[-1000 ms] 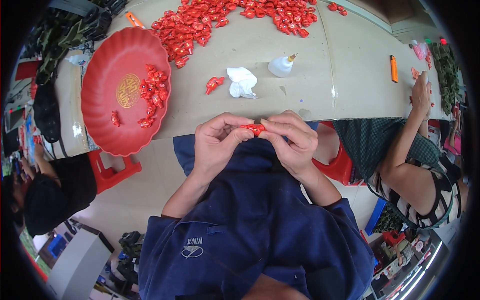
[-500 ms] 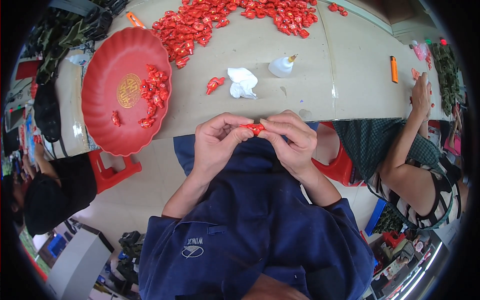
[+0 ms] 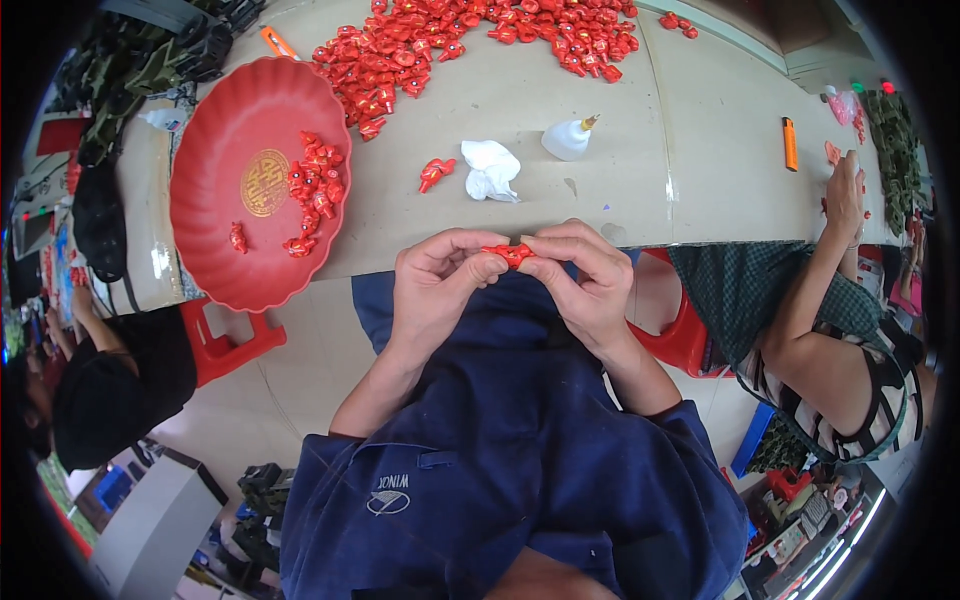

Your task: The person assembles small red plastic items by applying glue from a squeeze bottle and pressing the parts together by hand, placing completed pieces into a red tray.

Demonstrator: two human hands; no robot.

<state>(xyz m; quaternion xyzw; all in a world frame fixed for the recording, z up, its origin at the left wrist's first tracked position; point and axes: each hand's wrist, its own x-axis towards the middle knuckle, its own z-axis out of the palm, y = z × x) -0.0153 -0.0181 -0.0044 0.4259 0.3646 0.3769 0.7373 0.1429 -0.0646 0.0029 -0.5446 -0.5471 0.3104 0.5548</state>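
Observation:
Between my two hands, just off the table's near edge, is a small red figurine [image 3: 512, 256] with gold marks. My left hand [image 3: 440, 285] pinches its left end between thumb and fingertips. The other end is pinched by my right hand [image 3: 585, 285] in the same way. Fingertips cover both ends, so only its middle shows. Beyond my hands, one similar red figurine [image 3: 436, 174] lies by a crumpled white tissue [image 3: 490, 170]. A white squeeze bottle [image 3: 567, 139] with a brass-coloured tip stands to the right of the tissue.
A scalloped red tray [image 3: 225, 110] at left holds several red figurines. A big heap of them [image 3: 400, 50] covers the far table. Orange cutters [image 3: 790, 145] [image 3: 278, 42] lie right and far left. Co-workers sit on both sides; one's arm [image 3: 805, 270] rests at right.
Both hands keep their pinch on the red figurine, which is turned slightly between the fingertips. The whole view has shifted a little; nothing on the table is taken or put down.

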